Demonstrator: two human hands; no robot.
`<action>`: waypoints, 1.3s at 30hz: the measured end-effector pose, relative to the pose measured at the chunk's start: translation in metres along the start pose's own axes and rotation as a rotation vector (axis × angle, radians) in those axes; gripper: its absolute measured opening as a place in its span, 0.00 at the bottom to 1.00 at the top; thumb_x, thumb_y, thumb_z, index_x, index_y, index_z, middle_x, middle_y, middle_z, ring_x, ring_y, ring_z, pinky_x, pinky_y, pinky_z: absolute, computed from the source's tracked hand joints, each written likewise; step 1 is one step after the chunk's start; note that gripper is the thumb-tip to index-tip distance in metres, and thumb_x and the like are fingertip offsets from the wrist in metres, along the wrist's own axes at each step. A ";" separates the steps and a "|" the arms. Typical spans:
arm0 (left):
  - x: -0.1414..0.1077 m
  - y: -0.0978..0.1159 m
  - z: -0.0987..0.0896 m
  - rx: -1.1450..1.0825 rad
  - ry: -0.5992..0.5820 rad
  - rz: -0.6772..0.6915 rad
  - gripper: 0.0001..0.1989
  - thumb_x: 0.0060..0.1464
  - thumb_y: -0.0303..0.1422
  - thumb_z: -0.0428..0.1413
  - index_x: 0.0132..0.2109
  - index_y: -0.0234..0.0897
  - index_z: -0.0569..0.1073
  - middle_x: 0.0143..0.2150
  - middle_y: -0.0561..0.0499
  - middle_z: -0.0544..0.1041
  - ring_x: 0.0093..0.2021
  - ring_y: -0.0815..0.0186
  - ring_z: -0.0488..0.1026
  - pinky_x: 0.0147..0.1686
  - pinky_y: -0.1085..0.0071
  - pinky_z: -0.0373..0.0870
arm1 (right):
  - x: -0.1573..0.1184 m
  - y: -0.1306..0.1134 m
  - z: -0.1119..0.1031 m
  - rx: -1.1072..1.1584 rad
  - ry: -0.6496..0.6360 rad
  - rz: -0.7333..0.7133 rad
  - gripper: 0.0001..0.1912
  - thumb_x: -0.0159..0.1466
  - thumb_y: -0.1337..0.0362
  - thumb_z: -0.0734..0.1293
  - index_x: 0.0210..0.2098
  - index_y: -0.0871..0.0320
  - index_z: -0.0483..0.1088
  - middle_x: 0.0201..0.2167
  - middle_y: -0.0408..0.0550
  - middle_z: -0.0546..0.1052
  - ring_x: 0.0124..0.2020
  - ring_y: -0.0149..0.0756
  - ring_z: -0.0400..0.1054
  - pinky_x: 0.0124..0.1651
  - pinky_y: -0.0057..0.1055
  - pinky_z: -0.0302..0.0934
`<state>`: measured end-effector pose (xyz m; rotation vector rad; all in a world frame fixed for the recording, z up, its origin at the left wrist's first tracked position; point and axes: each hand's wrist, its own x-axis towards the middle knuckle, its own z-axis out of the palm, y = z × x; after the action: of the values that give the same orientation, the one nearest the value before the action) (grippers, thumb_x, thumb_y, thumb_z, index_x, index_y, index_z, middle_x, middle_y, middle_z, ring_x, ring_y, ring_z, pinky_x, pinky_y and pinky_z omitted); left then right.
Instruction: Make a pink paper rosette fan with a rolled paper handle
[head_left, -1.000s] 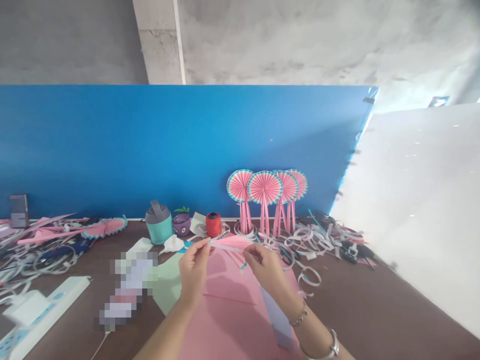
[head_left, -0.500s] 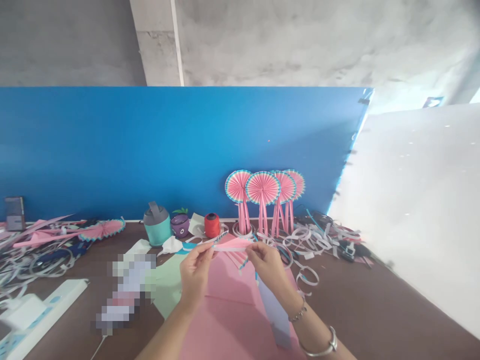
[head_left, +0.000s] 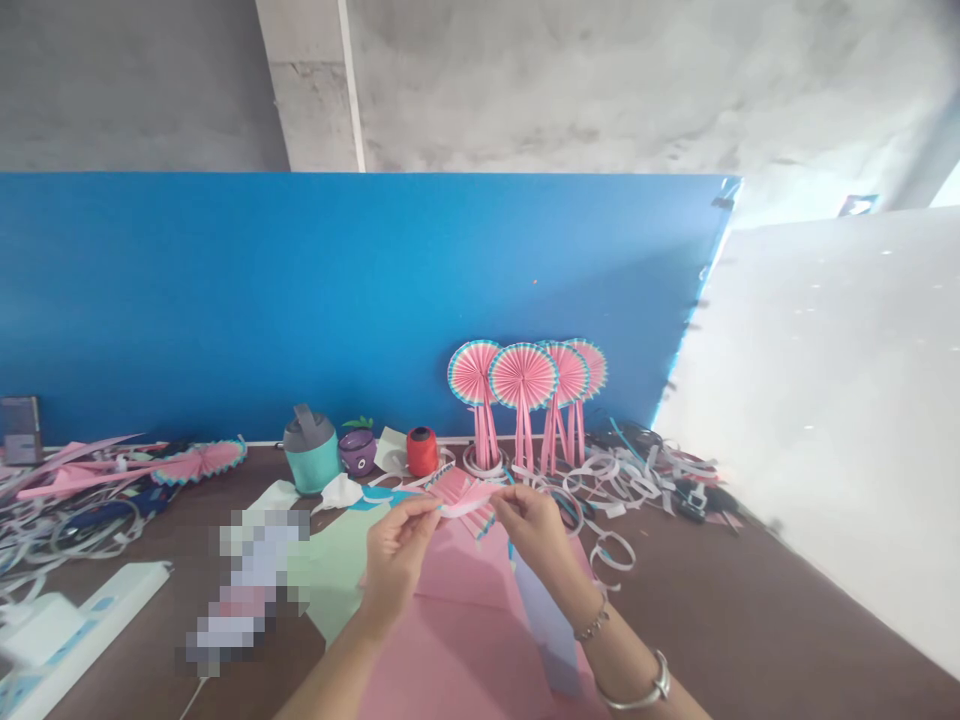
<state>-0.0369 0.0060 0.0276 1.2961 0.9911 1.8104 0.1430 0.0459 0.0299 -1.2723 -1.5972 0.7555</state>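
The person's left hand (head_left: 395, 560) and right hand (head_left: 534, 525) each have thumb and fingers pinched together on a narrow strip (head_left: 466, 504), one near either end, with the strip spanning the gap between them. Gripping it at its ends probably keeps it straight and leaves its middle free, and holding it in front of the body, over the pink sheets (head_left: 457, 640), seems to put both hands within easy sight. Those sheets lie flat on the table (head_left: 690, 630), partly over a lavender sheet (head_left: 546, 625) and beside a green sheet (head_left: 334, 555), perhaps stacked there to be near at hand. Farther back, the round fans (head_left: 523, 376) stand upright in a cluster before the blue partition (head_left: 225, 270), presumably set there so that their pleats do not get crushed; curled strips (head_left: 619, 478) lie in loose loops to their right. The held strip is pale, whitish with a pink cast, thin and a little glossy. Just behind and below it shows pink pleated paper (head_left: 477, 521), its folds spread and its edge banded in blue and white; whether the strip is joined to it cannot be told from this angle.
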 end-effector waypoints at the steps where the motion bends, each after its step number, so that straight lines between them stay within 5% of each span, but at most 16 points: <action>1: -0.001 0.000 0.000 0.000 -0.022 -0.007 0.10 0.48 0.38 0.63 0.33 0.35 0.80 0.31 0.48 0.80 0.31 0.65 0.77 0.35 0.70 0.77 | 0.000 0.000 0.000 -0.003 -0.003 -0.005 0.10 0.55 0.61 0.60 0.23 0.59 0.68 0.18 0.41 0.67 0.22 0.31 0.58 0.25 0.26 0.51; 9: -0.006 0.014 0.008 -0.082 -0.191 -0.103 0.08 0.47 0.36 0.63 0.32 0.36 0.80 0.31 0.46 0.79 0.32 0.63 0.75 0.35 0.68 0.75 | 0.001 0.000 0.004 -0.014 -0.048 0.014 0.10 0.54 0.63 0.61 0.20 0.59 0.68 0.15 0.39 0.64 0.18 0.28 0.58 0.23 0.24 0.51; 18: -0.001 0.013 0.004 -0.407 -0.322 -0.367 0.09 0.43 0.36 0.67 0.29 0.35 0.79 0.26 0.50 0.77 0.28 0.68 0.73 0.30 0.74 0.71 | -0.006 -0.014 0.006 0.291 -0.304 0.146 0.10 0.53 0.59 0.67 0.21 0.59 0.73 0.17 0.40 0.71 0.15 0.24 0.58 0.20 0.24 0.54; 27: 0.005 -0.001 -0.010 -0.865 -0.324 -0.621 0.11 0.40 0.28 0.69 0.29 0.33 0.73 0.23 0.57 0.70 0.20 0.77 0.69 0.21 0.85 0.70 | -0.008 -0.016 0.011 0.436 -0.367 0.196 0.16 0.47 0.55 0.73 0.28 0.59 0.69 0.18 0.39 0.73 0.13 0.24 0.59 0.15 0.22 0.50; 39: 0.019 -0.007 -0.025 -0.914 -0.080 -0.678 0.11 0.53 0.16 0.54 0.31 0.36 0.74 0.27 0.56 0.75 0.22 0.76 0.74 0.24 0.84 0.74 | -0.007 -0.016 0.005 0.382 -0.260 0.114 0.10 0.52 0.59 0.70 0.28 0.59 0.68 0.20 0.41 0.75 0.17 0.30 0.70 0.18 0.23 0.54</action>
<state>-0.0650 0.0211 0.0247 0.3829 0.3652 1.3627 0.1323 0.0351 0.0399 -1.0210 -1.4953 1.2733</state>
